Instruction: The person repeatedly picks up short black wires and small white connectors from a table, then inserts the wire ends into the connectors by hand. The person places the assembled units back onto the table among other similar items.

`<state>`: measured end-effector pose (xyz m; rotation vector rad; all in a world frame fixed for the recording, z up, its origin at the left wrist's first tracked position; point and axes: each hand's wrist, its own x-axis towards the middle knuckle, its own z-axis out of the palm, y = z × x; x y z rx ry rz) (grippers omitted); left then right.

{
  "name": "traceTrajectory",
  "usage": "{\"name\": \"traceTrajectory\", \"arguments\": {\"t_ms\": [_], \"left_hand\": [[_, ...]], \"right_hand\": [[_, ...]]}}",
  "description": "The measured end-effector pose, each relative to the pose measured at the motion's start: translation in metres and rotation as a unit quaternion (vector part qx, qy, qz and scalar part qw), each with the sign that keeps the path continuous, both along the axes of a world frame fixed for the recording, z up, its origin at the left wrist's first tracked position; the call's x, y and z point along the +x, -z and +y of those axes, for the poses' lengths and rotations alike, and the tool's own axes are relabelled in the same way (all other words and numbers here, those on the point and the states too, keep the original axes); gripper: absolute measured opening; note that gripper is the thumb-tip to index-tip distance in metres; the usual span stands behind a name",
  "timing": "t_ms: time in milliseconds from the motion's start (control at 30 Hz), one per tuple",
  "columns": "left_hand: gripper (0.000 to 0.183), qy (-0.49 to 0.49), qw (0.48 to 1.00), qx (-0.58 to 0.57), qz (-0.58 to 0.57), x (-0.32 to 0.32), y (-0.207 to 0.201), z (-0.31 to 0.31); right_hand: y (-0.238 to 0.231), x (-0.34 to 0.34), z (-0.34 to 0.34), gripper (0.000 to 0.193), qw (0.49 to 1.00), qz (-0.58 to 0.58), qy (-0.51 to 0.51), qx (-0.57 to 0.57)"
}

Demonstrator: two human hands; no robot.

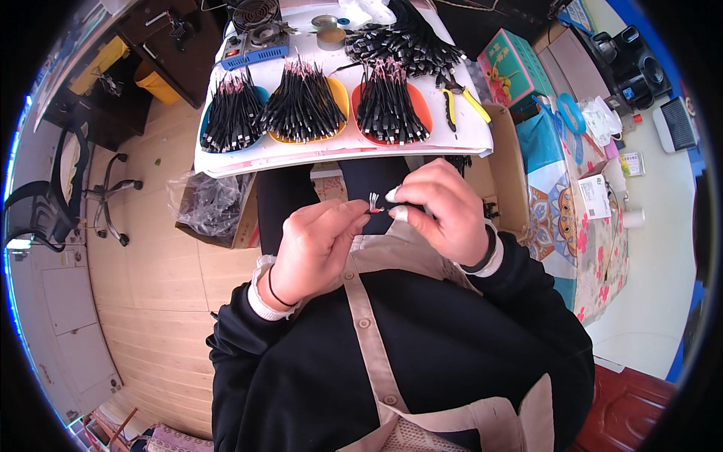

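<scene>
Above my lap, my left hand (310, 245) and my right hand (446, 212) face each other, both closed in a pinch. Between their fingertips is the end of a thin black cable, with fine red and white wires (373, 201) fanning upward. The left fingertips grip beside the red wire, and the right thumb and fingers pinch the black part. Most of the cable is hidden by my fingers. Beyond my hands, bundles of short black cables (305, 109) with pale plugs lie in a blue tray (263, 96), a yellow tray (340, 94) and an orange-red tray (422, 113).
Yellow-handled pliers (450, 109) lie on the white table (459, 147), right of the trays. A large pile of black cables (407, 45), a round tin (330, 38) and a blue burner (257, 56) stand behind. Cardboard boxes (506, 181) flank the table; an office chair (113, 188) is at left.
</scene>
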<state>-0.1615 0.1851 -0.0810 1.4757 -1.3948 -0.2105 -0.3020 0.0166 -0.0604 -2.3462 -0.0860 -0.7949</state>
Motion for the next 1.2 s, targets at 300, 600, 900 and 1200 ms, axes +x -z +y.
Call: {"name": "traceTrajectory", "arguments": {"t_ms": [300, 600, 900, 1200], "left_hand": [[0.031, -0.046, 0.953, -0.038, -0.299, -0.01, 0.007, 0.001], [0.013, -0.018, 0.994, 0.042, 0.1, -0.008, 0.012, 0.009], [0.008, -0.037, 0.998, -0.012, -0.054, -0.005, 0.01, 0.007], [0.008, 0.179, 0.924, 0.05, 0.333, 0.01, 0.016, 0.016]], "right_hand": [[0.019, -0.002, 0.011, 0.012, 0.923, 0.211, -0.024, 0.321], [0.015, -0.006, 0.012, 0.014, 0.961, 0.125, -0.02, 0.246], [0.012, 0.009, 0.017, 0.021, 0.99, 0.059, -0.027, 0.124], [-0.008, -0.001, 0.005, 0.025, 0.973, 0.125, -0.109, 0.158]]}}
